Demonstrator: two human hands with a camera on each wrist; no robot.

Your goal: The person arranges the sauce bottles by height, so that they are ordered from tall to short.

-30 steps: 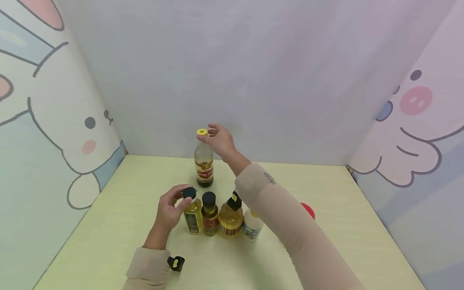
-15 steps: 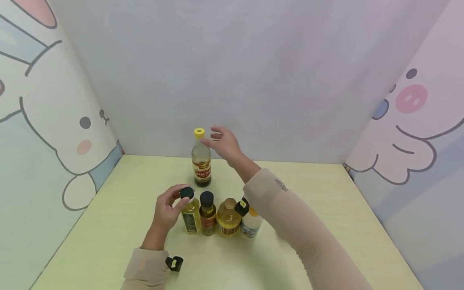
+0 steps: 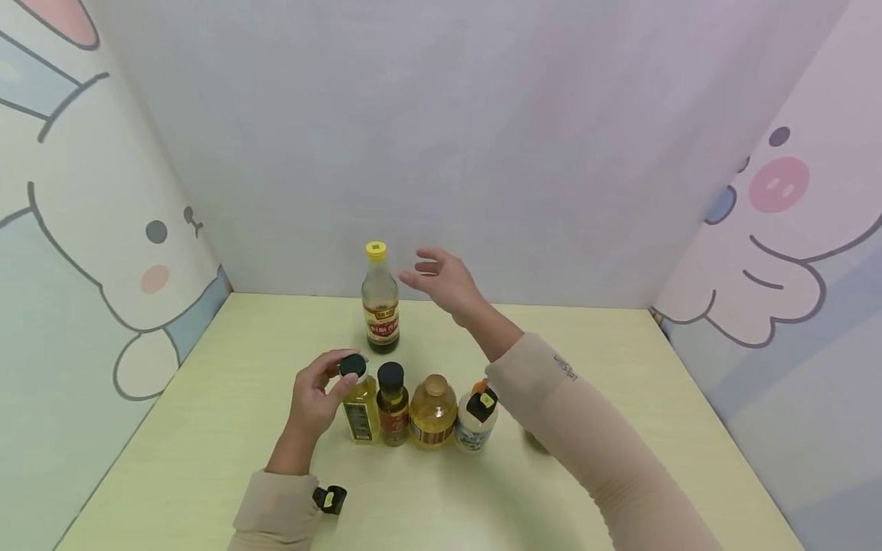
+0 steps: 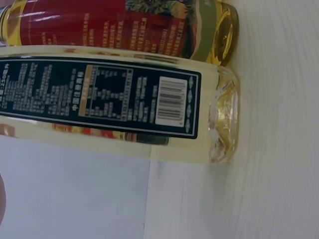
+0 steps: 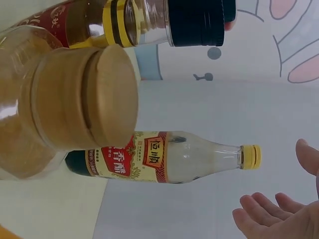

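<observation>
L hand grips squarish btl by its dark cap, thumb one side, fingers other; btl stands upright at L end of front row, clear glass, pale yellow liquid, dark lbl w/ fine print & barcode; R hand holds nothing, fingers loosely bent, apart from yellow-cap btl & just R of it; yellow-cap btl upright on table, behind row, near back wall; clear tapering neck, dark base, lbl cream, red & gold w/ Chinese chars; rest of row, L to R: slim amber btl w/ black cap & reddish lbl, round yellowish btl w/ tan cap, white btl w/ orange top, part hidden by black wrist clip; sth. under R sleeve mostly hidden, can't tell what.
</observation>
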